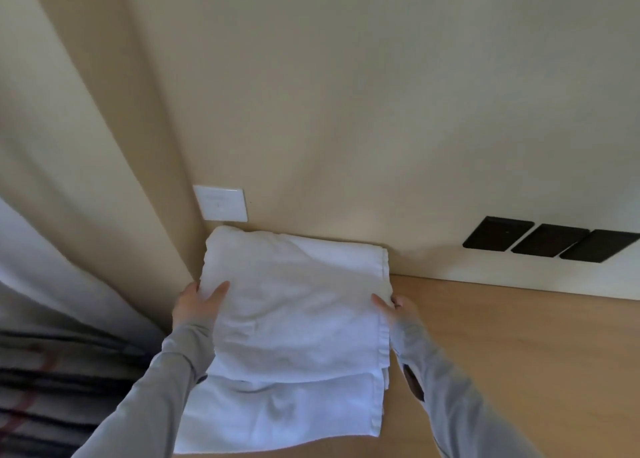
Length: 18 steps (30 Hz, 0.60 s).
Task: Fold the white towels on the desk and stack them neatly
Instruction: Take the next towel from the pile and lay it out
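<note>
A folded white towel (298,301) is held over the left end of the wooden desk (519,346), its far edge close to the wall. My left hand (195,307) grips its left edge, thumb lying on top. My right hand (393,310) grips its right edge, thumb on top and fingers hidden under the cloth. Below it, nearer to me, another folded white towel (284,412) lies flat on the desk, partly covered by the upper one.
A white wall plate (221,203) sits just behind the towels. Three black wall plates (550,238) are on the wall to the right. A pale curtain (69,249) and a dark striped fabric (52,388) are at the left.
</note>
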Each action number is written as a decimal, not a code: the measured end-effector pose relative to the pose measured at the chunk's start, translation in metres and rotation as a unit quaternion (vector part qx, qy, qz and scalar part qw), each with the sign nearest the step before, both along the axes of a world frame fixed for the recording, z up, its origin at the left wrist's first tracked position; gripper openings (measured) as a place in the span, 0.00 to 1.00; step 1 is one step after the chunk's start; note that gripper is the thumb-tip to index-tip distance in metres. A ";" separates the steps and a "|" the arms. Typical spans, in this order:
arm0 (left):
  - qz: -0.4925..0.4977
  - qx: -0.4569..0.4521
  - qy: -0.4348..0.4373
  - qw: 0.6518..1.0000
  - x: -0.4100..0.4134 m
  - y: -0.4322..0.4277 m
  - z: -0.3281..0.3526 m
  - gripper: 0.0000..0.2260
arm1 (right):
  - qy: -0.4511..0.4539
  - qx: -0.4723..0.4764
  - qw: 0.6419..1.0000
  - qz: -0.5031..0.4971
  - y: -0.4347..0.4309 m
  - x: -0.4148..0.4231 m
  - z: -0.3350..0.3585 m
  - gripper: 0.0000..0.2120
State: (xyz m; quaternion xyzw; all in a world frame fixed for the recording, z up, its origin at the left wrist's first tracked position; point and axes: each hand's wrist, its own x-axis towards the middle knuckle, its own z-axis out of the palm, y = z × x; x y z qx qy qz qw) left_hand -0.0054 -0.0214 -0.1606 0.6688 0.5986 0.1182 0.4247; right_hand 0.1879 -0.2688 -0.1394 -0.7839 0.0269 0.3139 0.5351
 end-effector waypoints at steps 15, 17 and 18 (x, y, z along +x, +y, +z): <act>0.071 -0.001 -0.191 0.979 -0.001 -0.027 0.064 0.18 | -0.071 0.080 0.994 0.024 0.017 -0.011 0.063 0.02; 0.081 0.022 -0.232 0.969 -0.003 -0.033 0.086 0.18 | -0.087 0.108 0.990 0.011 0.013 -0.010 0.082 0.03; 0.081 0.034 -0.252 0.964 -0.004 -0.036 0.098 0.16 | -0.093 0.119 0.988 0.010 0.011 -0.010 0.093 0.04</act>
